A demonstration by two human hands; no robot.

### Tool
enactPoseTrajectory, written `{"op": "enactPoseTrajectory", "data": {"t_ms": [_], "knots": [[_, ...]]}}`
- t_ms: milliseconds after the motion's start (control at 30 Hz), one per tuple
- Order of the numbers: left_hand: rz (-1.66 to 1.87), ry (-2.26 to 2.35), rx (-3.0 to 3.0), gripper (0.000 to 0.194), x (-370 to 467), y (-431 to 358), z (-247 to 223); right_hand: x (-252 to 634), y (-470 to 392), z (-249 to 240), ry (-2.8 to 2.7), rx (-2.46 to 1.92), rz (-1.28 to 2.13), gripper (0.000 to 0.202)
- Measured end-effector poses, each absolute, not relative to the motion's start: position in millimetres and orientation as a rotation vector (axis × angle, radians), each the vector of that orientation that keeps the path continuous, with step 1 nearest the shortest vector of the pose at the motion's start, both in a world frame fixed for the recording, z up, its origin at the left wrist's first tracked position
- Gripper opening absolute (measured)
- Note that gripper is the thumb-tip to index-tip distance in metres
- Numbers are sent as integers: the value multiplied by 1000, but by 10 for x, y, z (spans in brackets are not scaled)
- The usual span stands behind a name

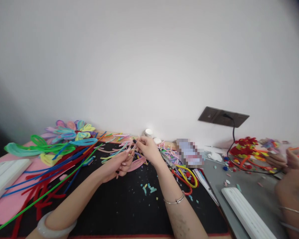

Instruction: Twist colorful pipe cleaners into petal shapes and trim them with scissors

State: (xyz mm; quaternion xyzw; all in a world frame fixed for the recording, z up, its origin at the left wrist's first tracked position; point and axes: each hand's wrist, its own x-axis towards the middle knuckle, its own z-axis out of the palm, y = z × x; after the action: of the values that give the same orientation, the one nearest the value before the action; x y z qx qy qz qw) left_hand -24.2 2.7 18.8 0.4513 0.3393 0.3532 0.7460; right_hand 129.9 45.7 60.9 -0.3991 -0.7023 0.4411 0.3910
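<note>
Near the middle of the view, my left hand (pixel 118 164) and my right hand (pixel 147 150) meet above the back part of a black mat (pixel 109 205). The fingertips of both are pinched together on a thin, pale piece, too small to make out clearly. A loop of pink fuzzy stems (pixel 137 164) shows just below the fingers. Small cut bits of teal fuzz (pixel 149 189) lie on the mat below my right hand. Behind my hands are loose pastel stems (pixel 114 151) and a small white jar (pixel 148 132).
Colourful stems (pixel 49 176) and a fuzzy flower bunch (pixel 69 130) fill the left, beside a white box (pixel 7 176). At right are a pixelated phone (pixel 190 152), a grey mat (pixel 214 176), a white strip (pixel 248 212), a cable (pixel 233 132) and another person's hands (pixel 292 182).
</note>
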Motion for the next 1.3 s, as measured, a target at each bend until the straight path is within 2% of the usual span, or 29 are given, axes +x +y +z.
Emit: {"op": "enactPoseTrajectory", "data": {"t_ms": [133,300,633,800,967,1100,1300], "knots": [[668,734,972,40,-160,-26,126,1433,360,396,-1677,-1072,1206,35],[586,747,1042,34,-69,-99,96,1618,118,160,-1591,-1037,1419,34],[599,838,1186,41,82,-166,55,1742,-82,-29,-1421,-1050,1485,36],[632,789,1146,36,61,-147,14,1684,-98,-27,-1425,-994,1495,28],[628,791,1201,36,55,-136,-45,1694,-85,-4,-1344,-993,1344,25],[642,825,1241,39,79,-147,-44,1696,-90,-21,-1413,-1078,1190,30],[646,818,1226,37,78,-149,-36,1665,-116,-48,-1499,-1066,1181,33]]}}
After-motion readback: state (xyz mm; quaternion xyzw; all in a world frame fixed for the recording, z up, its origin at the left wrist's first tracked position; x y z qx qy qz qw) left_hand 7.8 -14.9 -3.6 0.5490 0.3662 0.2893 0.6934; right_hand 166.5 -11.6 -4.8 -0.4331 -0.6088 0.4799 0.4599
